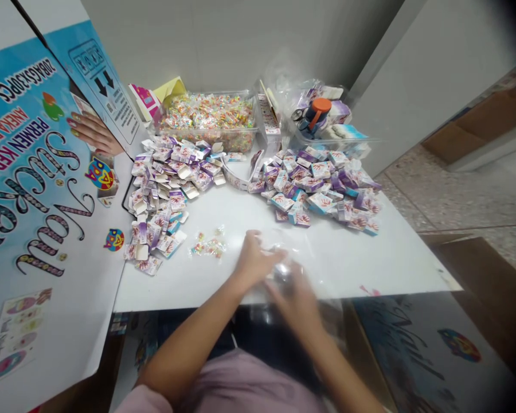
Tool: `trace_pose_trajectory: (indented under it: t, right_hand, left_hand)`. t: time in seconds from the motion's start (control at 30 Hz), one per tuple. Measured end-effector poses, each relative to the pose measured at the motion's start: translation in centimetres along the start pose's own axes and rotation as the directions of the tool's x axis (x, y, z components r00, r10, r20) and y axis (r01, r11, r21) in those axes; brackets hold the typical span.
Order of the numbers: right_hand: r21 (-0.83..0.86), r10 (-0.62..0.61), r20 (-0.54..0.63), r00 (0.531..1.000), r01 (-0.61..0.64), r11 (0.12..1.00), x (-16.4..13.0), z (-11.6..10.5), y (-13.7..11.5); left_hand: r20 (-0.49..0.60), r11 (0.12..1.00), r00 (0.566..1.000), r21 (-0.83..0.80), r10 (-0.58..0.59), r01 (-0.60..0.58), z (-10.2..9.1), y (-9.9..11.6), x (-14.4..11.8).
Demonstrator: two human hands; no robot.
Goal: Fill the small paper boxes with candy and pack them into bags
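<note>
White desk (223, 218), heaps of small boxes (322, 189). At the near edge a clear plastic bag (279, 261) under both hands: thin, light, slippery, crinkly—best pinched at its rim. Left hand (253, 264) pinches it; right hand (294, 295) blurred, grip unclear.

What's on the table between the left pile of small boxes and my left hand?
A small scatter of loose colourful candies lies there, seen in the head view.
</note>
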State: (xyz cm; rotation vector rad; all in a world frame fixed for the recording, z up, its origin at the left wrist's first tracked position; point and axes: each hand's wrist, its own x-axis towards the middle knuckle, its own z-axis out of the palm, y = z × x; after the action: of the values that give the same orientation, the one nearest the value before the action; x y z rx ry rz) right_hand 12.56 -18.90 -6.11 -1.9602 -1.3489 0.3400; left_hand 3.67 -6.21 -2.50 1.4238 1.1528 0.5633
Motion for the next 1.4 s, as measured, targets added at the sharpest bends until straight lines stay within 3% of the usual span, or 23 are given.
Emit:
trace_pose_trajectory:
  t: [0.07,0.17,0.27,0.33,0.43,0.5,0.67,0.8,0.87,1.0,1.17,1.33,1.4]
  right_hand:
    - [-0.047,0.023,-0.037,0.999,-0.025,0.999,0.1,0.5,0.2]
    - [-0.099,0.034,-0.063,0.997,-0.040,0.994,0.5,0.9,0.5]
    - [-0.100,0.002,-0.037,0.999,-0.006,0.995,0.8,0.7,0.5]
    - [-0.104,-0.047,0.001,0.999,0.046,0.993,0.9,0.5,0.4]
    - [-0.174,-0.062,0.062,0.996,0.072,0.982,0.8,0.3,0.1]
    - [-0.220,-0.051,0.075,0.996,0.066,0.973,0.8,0.4,-0.2]
    - [-0.277,-0.062,0.075,0.995,0.080,0.957,0.9,0.7,-0.6]
    - [-0.347,-0.118,0.031,0.993,0.121,0.930,0.8,1.1,-0.5]
    - [-0.389,-0.119,0.021,0.993,0.118,0.914,0.9,1.2,-0.7]
    - [-0.456,0.003,0.044,0.999,0.017,0.890,1.9,1.1,-1.6]
    - [-0.505,0.133,0.078,0.988,-0.076,0.860,3.5,1.1,-2.2]
    - [-0.531,0.179,0.059,0.982,-0.121,0.839,4.1,1.8,-2.0]
    - [-0.533,0.184,0.076,0.980,-0.116,0.838,4.1,1.8,-1.9]
  left_hand:
    - [-0.125,0.990,0.984,0.076,0.126,-0.117,0.7,0.1,0.0]
    - [-0.255,0.957,0.927,0.166,0.274,-0.237,0.4,0.0,-1.1]
    - [-0.306,0.852,0.805,0.309,0.509,-0.422,-1.0,-0.8,-4.0]
    - [-0.249,0.762,0.748,0.430,0.616,-0.484,-1.8,-1.7,-6.5]
    - [-0.100,0.695,0.783,0.538,0.614,-0.477,-2.1,-3.1,-9.2]
    - [-0.090,0.685,0.802,0.581,0.591,-0.439,-1.8,-3.8,-9.7]
    - [-0.069,0.586,0.720,0.637,0.691,-0.501,-1.1,-2.9,-7.5]
    - [0.093,0.564,0.705,0.532,0.703,-0.632,-1.0,-1.0,-6.3]
    - [0.119,0.582,0.694,0.455,0.710,-0.674,-0.8,-0.8,-6.5]
    - [0.095,0.625,0.696,0.369,0.711,-0.688,-0.8,-2.0,-7.6]
    - [0.015,0.652,0.717,0.403,0.697,-0.642,-1.6,-4.2,-8.7]
    - [-0.258,0.756,0.773,0.523,0.580,-0.393,-1.1,-5.6,-8.5]
    - [-0.276,0.787,0.815,0.533,0.509,-0.310,-0.8,-6.0,-8.1]
